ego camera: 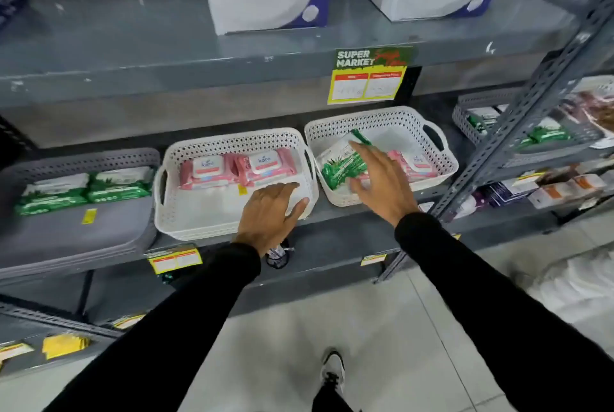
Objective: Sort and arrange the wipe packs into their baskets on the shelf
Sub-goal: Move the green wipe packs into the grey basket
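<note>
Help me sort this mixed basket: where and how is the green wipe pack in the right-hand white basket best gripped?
Grip the green wipe pack across its short width, near the raised upper end, coming from above and the front. It lies tilted, leaning over the pink pack, so that end is lifted clear. The basket walls block a side approach. The right hand hovers over it, fingers spread.

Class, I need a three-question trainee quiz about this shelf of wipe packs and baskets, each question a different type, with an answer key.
1. True or false: the middle white basket holds only pink packs.
2. Which hand rests on that basket's front rim?
3. Multiple choice: the right white basket holds A) green only B) pink only C) both.

Key: 1 true. 2 the left hand. 3 C; the right hand reaches over a green pack there.
</note>
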